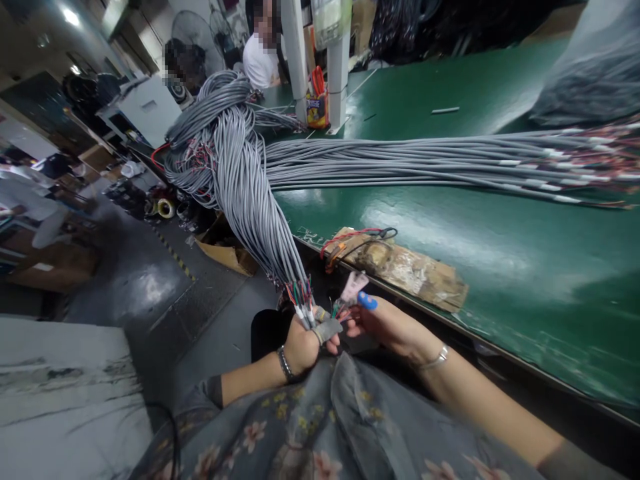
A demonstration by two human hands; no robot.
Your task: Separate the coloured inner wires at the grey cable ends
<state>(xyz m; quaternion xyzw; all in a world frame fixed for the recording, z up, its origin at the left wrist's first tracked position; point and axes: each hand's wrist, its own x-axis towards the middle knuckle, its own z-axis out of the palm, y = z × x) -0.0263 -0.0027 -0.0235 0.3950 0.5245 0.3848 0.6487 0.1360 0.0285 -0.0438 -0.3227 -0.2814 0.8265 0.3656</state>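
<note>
Head view: cables (306,319) in left hand (303,347)

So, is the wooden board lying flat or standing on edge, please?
Flat: the wooden board lies broad face up on the table.

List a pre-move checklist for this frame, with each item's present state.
1. Left hand gripping the grey cable ends: ok, fingers closed around them.
2. Right hand pinching the thin wires: cannot tell, fingertips beside them but contact too small to judge.
3. Blue finger covering on right hand: ok.
4. Cable bundle wholly on the green table: not ok, part hangs over its edge.
5. Wooden board clear of both hands: ok.
</note>
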